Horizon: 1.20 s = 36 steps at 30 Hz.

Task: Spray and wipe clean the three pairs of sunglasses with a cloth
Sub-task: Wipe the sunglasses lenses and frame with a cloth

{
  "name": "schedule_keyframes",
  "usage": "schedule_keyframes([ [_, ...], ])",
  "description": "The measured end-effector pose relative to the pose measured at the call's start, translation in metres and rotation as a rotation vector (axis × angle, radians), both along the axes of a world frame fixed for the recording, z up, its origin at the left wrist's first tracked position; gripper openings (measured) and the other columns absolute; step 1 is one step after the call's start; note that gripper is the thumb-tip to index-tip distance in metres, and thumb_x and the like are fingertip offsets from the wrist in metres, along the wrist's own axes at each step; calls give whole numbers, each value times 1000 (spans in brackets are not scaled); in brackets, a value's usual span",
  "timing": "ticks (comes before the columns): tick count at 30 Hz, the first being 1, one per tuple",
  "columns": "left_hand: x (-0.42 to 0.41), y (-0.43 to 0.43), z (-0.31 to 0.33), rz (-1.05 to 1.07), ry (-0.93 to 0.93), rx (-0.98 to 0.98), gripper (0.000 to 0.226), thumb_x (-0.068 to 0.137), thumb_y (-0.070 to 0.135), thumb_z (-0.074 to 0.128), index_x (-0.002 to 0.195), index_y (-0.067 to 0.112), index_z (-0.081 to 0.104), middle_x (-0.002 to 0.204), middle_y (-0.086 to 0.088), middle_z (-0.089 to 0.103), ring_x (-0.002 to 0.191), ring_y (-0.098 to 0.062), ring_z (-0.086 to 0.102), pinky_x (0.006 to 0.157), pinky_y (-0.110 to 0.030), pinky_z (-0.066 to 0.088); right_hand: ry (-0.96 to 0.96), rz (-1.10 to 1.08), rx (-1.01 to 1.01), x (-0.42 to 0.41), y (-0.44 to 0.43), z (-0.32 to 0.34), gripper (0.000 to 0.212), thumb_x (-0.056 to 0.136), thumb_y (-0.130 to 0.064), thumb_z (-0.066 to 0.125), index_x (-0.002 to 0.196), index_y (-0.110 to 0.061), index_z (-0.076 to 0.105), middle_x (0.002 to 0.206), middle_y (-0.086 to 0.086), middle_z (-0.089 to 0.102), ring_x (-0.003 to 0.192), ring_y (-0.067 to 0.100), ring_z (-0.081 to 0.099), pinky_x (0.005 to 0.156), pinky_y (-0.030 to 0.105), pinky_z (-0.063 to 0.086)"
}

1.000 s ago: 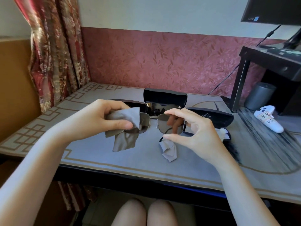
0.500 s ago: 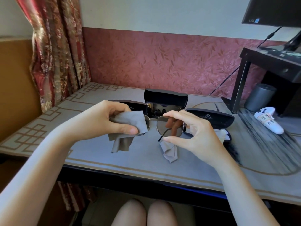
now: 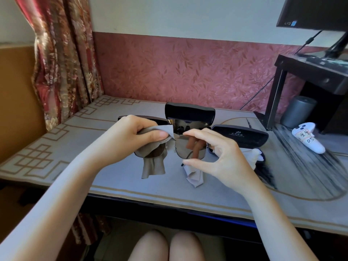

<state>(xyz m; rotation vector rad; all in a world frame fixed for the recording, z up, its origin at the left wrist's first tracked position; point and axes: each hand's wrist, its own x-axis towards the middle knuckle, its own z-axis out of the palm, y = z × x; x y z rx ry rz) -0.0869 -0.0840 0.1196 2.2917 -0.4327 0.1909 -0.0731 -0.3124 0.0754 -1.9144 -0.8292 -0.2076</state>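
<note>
I hold a pair of dark-lensed sunglasses (image 3: pixel 183 150) in the air above the table. My right hand (image 3: pixel 216 157) pinches the frame's right lens between thumb and fingers. My left hand (image 3: pixel 135 135) grips a grey cloth (image 3: pixel 153 166) folded over the left lens, its tail hanging down. Behind them stands an open black case (image 3: pixel 190 114) with a second dark pair (image 3: pixel 188 127) inside. A white spray bottle (image 3: pixel 308 140) with a handwritten label lies at the right of the table.
A crumpled light cloth (image 3: pixel 194 177) lies on the grey patterned table cover (image 3: pixel 113 185). Another dark case (image 3: pixel 243 134) sits open at the right with white cloth inside. A third dark case (image 3: pixel 143 118) peeks out behind my left hand. A black stand (image 3: pixel 278 91), a grey cylinder (image 3: pixel 297 112) and a monitor (image 3: pixel 312 12) occupy the far right.
My left hand has slid the cloth over the left lens, from its outer side toward the bridge. My right hand keeps holding the right lens.
</note>
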Motion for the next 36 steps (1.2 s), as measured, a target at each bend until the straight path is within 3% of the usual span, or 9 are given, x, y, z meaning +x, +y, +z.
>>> schedule_keyframes([
  [5, 0, -2, 0, 17, -5, -55, 46, 80, 46, 59, 80, 2, 68, 63, -16, 54, 53, -5, 36, 47, -15, 26, 0, -1, 47, 1, 0, -1, 49, 76, -13, 80, 122, -18, 64, 94, 2, 61, 82, 14, 57, 86, 28, 45],
  [9, 0, -1, 1, 9, 0, -94, 47, 76, 48, 60, 79, 2, 69, 61, -9, 54, 53, -8, 38, 47, -13, 28, -26, -37, 54, 1, -2, -1, 52, 76, -16, 81, 123, -20, 61, 103, -3, 65, 97, 16, 61, 93, 27, 46],
  [12, 0, 0, -1, 10, -3, -102, 43, 74, 48, 61, 78, 7, 72, 64, -15, 59, 56, -9, 42, 52, -19, 31, -7, -85, 97, 1, -2, -2, 51, 71, -23, 83, 117, -25, 61, 101, -11, 66, 100, 15, 63, 96, 30, 47],
  [15, -1, -1, -2, 18, -14, -97, 23, 78, 43, 66, 78, 22, 75, 72, -8, 68, 60, -6, 51, 58, -20, 37, -15, -85, 82, 2, -2, -5, 49, 71, -22, 84, 116, -21, 63, 98, -14, 66, 98, 15, 63, 94, 34, 49],
  [17, -1, -4, 0, 37, -51, -61, 4, 82, 27, 71, 80, 29, 75, 73, 9, 72, 63, 3, 58, 61, -11, 41, -23, -83, 71, 2, -3, -6, 48, 72, -19, 84, 115, -17, 65, 97, -15, 66, 97, 13, 63, 93, 30, 48],
  [22, 1, -15, 9, 10, -90, 24, 18, 75, 20, 78, 76, 36, 72, 68, 19, 70, 64, 5, 61, 62, -5, 42, -47, -77, 52, 0, -2, -6, 47, 71, -16, 85, 113, -19, 66, 104, -13, 67, 101, 6, 61, 91, 16, 43],
  [26, 5, -28, 10, -22, -35, 50, 17, 68, 31, 83, 74, 38, 68, 64, 25, 67, 60, 10, 59, 59, -5, 41, -115, -77, 36, -3, 4, -6, 56, 68, -18, 86, 114, -34, 59, 108, -29, 62, 104, -12, 56, 89, 7, 39],
  [30, 8, -34, 8, 38, -33, 31, 15, 70, 38, 81, 66, 30, 69, 53, 12, 62, 47, 3, 51, 49, -10, 38, -107, -84, 60, -2, 5, -7, 57, 70, -16, 85, 121, -25, 60, 115, -15, 65, 108, -5, 59, 90, 8, 40],
  [36, 8, -37, 6, 111, 8, -74, 32, 80, 36, 74, 55, 22, 60, 36, 12, 42, 37, -4, 37, 39, -10, 27, -68, -145, 29, 0, 3, -10, 61, 67, -23, 86, 123, -12, 63, 119, -5, 66, 113, -3, 57, 92, 5, 38],
])
